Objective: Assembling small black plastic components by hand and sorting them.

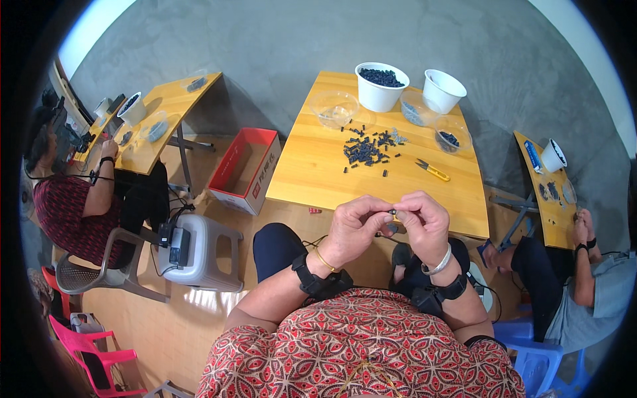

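Just beyond the near edge of my table, my left hand (358,224) and my right hand (424,223) meet with thumbs and forefingers pinched together. Between the fingertips is a small dark piece (393,212), mostly covered by the fingers. Farther in on the wooden table (298,166) lies a loose pile of small black parts (363,152). A few small grey parts (397,137) sit at the pile's right edge. Yellow-handled thread snips (435,172) rest to the right of the pile, not touched by either hand.
At the back stand a white tub (377,98) of black parts, another white tub (446,93), and clear bowls (334,113). A red-and-white box (245,171) is on the floor at left, near a grey stool (202,249). People work at side tables (192,99) left and right.
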A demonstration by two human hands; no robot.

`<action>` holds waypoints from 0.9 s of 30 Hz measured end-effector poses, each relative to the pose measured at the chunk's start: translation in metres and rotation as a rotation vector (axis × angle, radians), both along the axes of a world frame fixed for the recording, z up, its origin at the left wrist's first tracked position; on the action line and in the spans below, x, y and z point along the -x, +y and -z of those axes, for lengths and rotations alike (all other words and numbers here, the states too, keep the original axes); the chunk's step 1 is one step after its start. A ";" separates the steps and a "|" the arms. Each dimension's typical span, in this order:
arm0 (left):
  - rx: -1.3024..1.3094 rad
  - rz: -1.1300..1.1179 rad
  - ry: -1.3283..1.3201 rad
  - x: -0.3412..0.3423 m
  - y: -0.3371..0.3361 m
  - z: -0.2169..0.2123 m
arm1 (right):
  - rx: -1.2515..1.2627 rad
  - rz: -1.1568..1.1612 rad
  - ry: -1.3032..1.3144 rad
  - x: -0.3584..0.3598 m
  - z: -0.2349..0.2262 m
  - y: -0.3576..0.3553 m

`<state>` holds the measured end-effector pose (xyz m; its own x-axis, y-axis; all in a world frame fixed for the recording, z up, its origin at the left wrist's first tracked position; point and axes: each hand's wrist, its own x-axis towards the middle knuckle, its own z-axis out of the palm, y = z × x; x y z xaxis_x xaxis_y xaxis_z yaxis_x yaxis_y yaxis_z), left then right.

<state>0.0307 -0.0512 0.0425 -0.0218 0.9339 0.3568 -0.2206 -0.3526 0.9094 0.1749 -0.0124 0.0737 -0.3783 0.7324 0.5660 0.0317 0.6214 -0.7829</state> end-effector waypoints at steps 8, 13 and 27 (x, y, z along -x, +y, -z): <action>-0.053 -0.168 -0.064 -0.012 0.006 0.014 | 0.248 -0.042 0.226 0.011 0.021 0.003; 0.017 -0.171 -0.155 -0.007 0.009 0.022 | 0.437 -0.077 0.191 0.011 0.027 0.007; 0.146 -0.039 -0.379 -0.005 0.013 0.020 | -0.518 0.146 -0.425 0.003 0.012 0.009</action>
<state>0.0359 -0.0383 0.0226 -0.1629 0.9701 0.1801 -0.5386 -0.2404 0.8076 0.1724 -0.0033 0.0622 -0.5631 0.4676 0.6813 0.3827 0.8783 -0.2865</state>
